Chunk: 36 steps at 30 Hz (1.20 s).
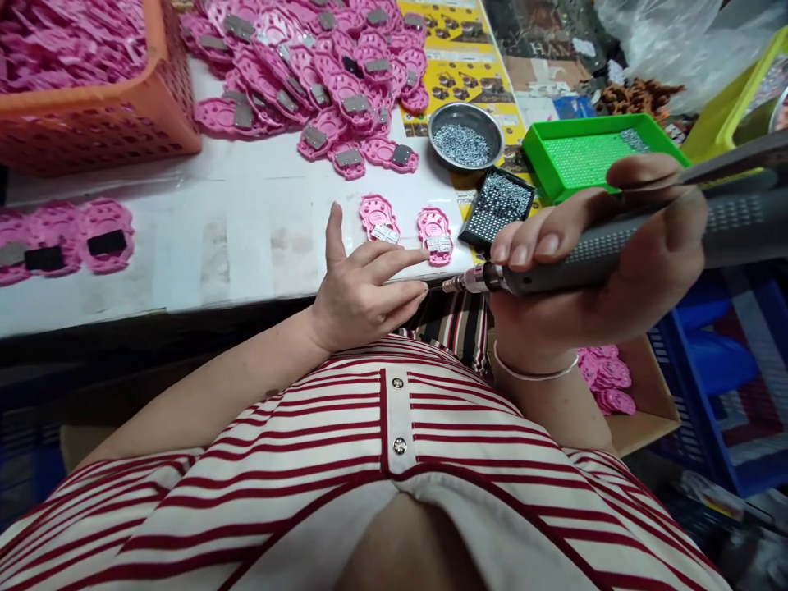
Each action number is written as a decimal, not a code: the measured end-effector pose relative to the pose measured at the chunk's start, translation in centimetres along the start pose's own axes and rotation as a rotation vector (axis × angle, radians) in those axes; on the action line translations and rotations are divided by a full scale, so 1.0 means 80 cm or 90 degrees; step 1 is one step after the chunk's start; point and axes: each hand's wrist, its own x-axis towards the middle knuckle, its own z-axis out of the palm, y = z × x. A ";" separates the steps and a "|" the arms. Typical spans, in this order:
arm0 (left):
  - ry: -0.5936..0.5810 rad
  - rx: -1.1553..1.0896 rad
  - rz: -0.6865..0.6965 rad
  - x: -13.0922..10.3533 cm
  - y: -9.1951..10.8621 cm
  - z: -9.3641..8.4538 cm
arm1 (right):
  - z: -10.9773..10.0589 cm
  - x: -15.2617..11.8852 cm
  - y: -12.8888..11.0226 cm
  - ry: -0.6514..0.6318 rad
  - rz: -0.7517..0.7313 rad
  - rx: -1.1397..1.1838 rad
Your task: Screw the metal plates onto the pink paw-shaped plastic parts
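1. "HAN" stands in pale capitals on a dark printed sheet (537, 34) at the upper right of the frame; any further letters of the word are not readable.
2. A yellow printed sheet (461, 66), upper centre-right, bears rows of small pictures with fine print between them, too small to read.
3. On a white strip of that sheet, right of centre, dark capitals look like "PRECAUC", with the end unclear.
4. Two pink pieces (375, 215) near the centre show fine raised lines, too small to tell whether they are lettering.
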 end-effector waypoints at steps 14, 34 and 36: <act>0.000 -0.093 -0.110 0.001 0.003 0.006 | 0.000 0.002 0.004 -0.019 0.000 0.068; -0.039 -0.231 -0.183 0.006 0.011 0.006 | -0.015 0.004 0.008 -0.083 -0.009 0.068; -0.038 -0.238 -0.185 0.007 0.013 0.006 | -0.015 0.004 0.009 -0.074 -0.005 0.028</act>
